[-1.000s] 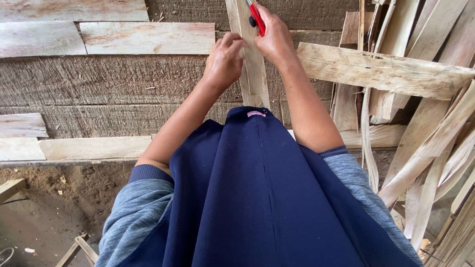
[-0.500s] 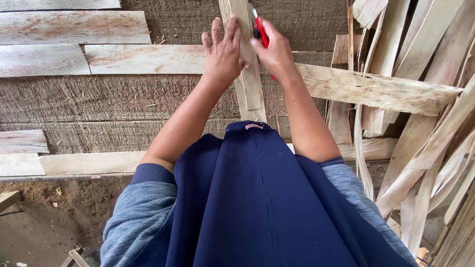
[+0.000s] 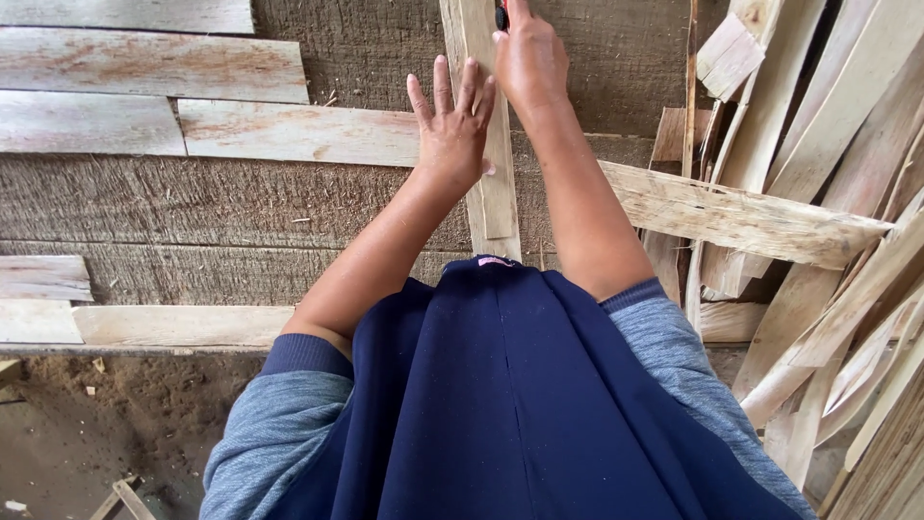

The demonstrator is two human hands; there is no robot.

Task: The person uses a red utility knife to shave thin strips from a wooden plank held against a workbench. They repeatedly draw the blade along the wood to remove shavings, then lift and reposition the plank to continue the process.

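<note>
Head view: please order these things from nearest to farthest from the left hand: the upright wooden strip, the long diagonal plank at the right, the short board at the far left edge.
From the left hand:
1. Upright wooden strip: under its fingers, touching.
2. Long diagonal plank: to the right, beyond the right forearm.
3. Short board: far left edge, lower.

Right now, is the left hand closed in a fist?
No, the left hand lies flat with fingers spread against the upright strip.
</note>
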